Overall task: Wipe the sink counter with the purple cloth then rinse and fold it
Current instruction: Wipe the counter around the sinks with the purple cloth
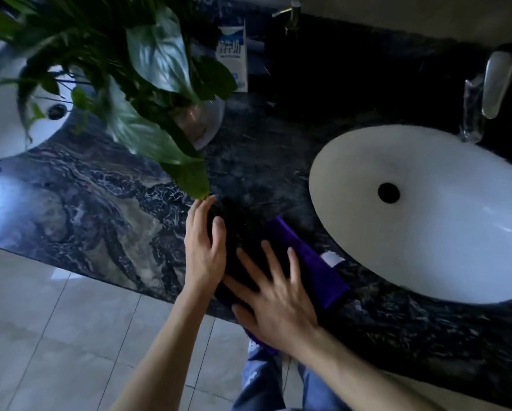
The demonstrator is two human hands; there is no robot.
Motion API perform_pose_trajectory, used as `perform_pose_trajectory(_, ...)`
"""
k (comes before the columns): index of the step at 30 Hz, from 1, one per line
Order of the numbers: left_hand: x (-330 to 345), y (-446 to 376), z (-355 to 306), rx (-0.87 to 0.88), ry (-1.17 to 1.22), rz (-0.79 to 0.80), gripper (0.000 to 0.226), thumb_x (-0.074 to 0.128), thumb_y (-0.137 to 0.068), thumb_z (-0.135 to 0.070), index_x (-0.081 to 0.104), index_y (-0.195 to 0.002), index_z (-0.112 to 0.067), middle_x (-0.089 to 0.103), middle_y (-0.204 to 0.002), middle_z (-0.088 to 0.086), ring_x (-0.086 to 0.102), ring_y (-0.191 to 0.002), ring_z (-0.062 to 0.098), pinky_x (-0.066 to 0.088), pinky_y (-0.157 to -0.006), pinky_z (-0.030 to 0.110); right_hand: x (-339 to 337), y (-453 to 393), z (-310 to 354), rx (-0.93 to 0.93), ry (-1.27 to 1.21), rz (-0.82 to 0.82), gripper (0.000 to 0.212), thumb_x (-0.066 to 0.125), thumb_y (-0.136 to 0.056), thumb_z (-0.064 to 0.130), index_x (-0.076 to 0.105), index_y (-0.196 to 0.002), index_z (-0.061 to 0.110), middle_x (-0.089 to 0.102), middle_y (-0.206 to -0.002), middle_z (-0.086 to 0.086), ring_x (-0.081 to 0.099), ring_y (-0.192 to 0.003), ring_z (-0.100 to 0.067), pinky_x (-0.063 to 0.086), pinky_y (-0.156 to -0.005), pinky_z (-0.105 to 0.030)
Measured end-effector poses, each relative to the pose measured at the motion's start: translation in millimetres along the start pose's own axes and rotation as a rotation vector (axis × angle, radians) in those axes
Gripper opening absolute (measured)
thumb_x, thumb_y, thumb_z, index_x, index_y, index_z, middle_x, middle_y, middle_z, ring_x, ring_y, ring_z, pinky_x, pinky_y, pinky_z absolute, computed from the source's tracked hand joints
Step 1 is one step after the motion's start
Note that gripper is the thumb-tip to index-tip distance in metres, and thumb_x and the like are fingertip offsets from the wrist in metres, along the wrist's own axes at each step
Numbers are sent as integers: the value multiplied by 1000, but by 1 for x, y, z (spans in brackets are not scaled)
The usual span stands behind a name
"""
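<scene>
The purple cloth [311,262] lies folded flat on the dark marble counter [106,209], near the front edge and just left of the white oval sink [426,209]. A small white tag [331,258] sticks out on its sink side. My right hand [275,298] rests flat on the cloth with its fingers spread. My left hand [205,247] lies along the cloth's left side, fingers straight and apart. Most of the cloth's left part is in deep shadow. The chrome faucet [491,84] stands behind the sink.
A leafy green plant [148,84] in a glass vase [201,123] overhangs the counter just behind my left hand. A blue-and-white carton [234,54] and a soap pump [290,16] stand at the back. A second sink [14,126] lies at the far left. Tiled floor [56,336] lies below.
</scene>
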State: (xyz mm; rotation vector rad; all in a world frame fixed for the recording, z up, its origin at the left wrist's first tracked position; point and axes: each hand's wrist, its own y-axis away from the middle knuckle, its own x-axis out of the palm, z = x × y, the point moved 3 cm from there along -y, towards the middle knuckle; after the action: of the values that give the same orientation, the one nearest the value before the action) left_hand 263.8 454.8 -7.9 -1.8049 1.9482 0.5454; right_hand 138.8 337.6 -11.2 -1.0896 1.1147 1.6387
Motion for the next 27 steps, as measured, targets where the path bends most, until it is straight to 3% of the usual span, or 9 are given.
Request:
perform_pose_trajectory(3,5,2,1,20,-71,39,47,41,-102,-29,48,-146,-13,44,-154,2,33,-145,7,27,-120,30,-7,-41,-13,-125,-10,4,58,46,-93,59,39,-149,47,25,-169,5,18,-155,-40,15,-119,-70)
perform_pose_trajectory(5,9,2,-1,39,-106,38,51,39,-102,-34,48,-147,-13,42,-156,3,30,-145,4,26,-121,33,-18,-88,-38,-128,11,8,59,36,-96,61,40,-151,42,17,-171,5,10,-157,-37,10,-120,-69)
perform_pose_trajectory(9,25,-2,-7,98,-292,49,55,35,-102,-37,42,-151,-14,31,-164,6,22,-153,15,20,-123,35,-53,-168,-109,76,73,-70,58,28,-96,65,28,-154,53,19,-171,3,13,-157,-36,10,-121,-66)
perform_pose_trajectory(13,40,-16,-19,74,-300,47,55,35,-103,-35,35,-155,-17,24,-167,4,16,-155,17,11,-122,26,-56,-169,-125,262,82,-98,62,24,-99,60,21,-158,45,16,-172,-4,11,-156,-41,7,-122,-67)
perform_pose_trajectory(15,43,-28,-26,87,-259,14,54,35,-104,-35,35,-155,-16,23,-167,5,15,-155,18,8,-123,22,-44,-135,-94,138,124,-30,66,17,-97,59,17,-161,39,9,-172,-5,2,-157,-43,2,-122,-66)
perform_pose_trajectory(19,51,-41,-37,75,-235,-16,56,31,-104,-40,33,-156,-19,21,-168,2,13,-156,15,17,-125,40,-27,-80,-66,-138,82,76,77,38,-95,59,19,-162,25,22,-169,-9,7,-157,-42,2,-123,-65)
perform_pose_trajectory(24,74,-62,-51,147,-291,-58,54,34,-103,-36,42,-151,-12,27,-165,7,17,-154,15,18,-125,38,-42,-148,-105,-137,144,106,83,36,-99,56,-7,-162,24,-1,-173,-4,-17,-157,-34,-9,-124,-60)
perform_pose_trajectory(27,98,-80,-59,159,-326,-12,56,34,-102,-36,42,-151,-9,28,-164,13,16,-154,17,19,-125,39,-61,-201,-144,-51,165,10,72,32,-101,55,-10,-159,42,-9,-173,-1,-12,-157,-39,-2,-123,-64)
